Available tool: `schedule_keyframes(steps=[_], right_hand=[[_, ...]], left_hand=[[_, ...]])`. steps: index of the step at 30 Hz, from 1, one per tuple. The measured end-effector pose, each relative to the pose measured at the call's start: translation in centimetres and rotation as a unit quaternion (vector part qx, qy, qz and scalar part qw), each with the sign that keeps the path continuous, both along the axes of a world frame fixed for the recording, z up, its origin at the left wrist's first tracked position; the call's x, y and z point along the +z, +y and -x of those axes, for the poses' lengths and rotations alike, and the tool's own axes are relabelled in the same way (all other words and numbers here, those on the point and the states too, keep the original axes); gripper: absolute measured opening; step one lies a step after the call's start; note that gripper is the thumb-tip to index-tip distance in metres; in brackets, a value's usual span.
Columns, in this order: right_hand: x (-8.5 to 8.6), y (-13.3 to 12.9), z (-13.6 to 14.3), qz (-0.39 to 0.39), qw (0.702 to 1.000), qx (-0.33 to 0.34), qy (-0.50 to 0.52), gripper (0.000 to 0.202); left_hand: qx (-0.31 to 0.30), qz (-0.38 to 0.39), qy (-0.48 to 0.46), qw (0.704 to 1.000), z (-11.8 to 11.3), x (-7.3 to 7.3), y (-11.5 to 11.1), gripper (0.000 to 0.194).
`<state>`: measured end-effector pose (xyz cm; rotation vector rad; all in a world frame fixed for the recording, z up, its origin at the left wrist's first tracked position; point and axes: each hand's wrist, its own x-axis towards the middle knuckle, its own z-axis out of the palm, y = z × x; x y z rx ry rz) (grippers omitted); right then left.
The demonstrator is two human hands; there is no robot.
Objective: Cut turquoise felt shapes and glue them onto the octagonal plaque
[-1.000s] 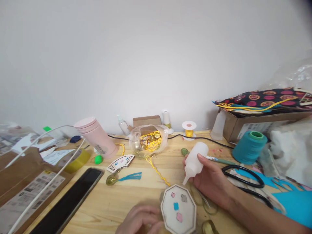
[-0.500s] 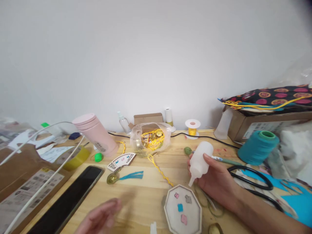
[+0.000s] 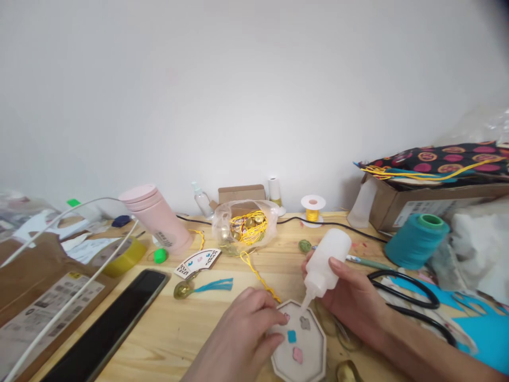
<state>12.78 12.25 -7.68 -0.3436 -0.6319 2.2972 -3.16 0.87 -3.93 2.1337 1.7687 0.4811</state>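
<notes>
Plain pale wall (image 3: 254, 95) rises behind our wooden desk (image 3: 151, 334), where an octagonal piece (image 3: 314, 353) lies flat near the front edge of the view, between our two hands. Our right hand (image 3: 358, 297) is closed around the body of a white squeeze bottle (image 3: 329, 254), tilted nozzle-down over the piece's upper edge. Our left hand (image 3: 238, 329) reaches over the piece's left side, index finger and thumb narrowly apart; the fingertip is at the small pink flower (image 3: 287, 317), but we can't tell whether it presses or pinches anything. We judge the piece light and stiff, like thin wood, so it may skid or turn at a nudge; its raised rim looks like the best place for us to hold it, fingertips on opposite sides. The blue shape (image 3: 291, 336), the grey flower (image 3: 305, 323) and the larger pink flower (image 3: 298, 355) look thin and easily shifted, so we would keep our fingers off their faces. We expect the bottle to be light, smooth and soft-walled, best held round its middle, with only a gentle squeeze. Yellow cord (image 3: 258, 278) runs limp toward the rim and could snag our fingers.
</notes>
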Motion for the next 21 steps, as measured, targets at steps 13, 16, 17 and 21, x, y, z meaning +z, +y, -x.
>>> schedule_keyframes(steps=[13,16,17,21], right_hand=[[-0.2,0.1,0.0,0.009,1.000,-0.006,-0.023,0.020],[0.2,0.1,-0.1,-0.002,0.999,-0.018,-0.050,0.020],[0.5,0.1,-0.1,-0.012,0.998,-0.025,-0.062,0.021],[1.5,-0.1,0.0,-0.112,0.982,-0.050,-0.142,0.027]], left_hand=[[0.022,0.087,-0.011,0.996,-0.7,-1.1,1.7,0.010],[0.028,0.089,-0.022,0.995,-0.8,-0.8,1.8,0.011],[0.030,0.089,-0.025,0.995,-0.7,-0.6,1.7,0.011],[0.019,0.059,-0.060,0.996,0.4,-0.1,0.2,0.009]])
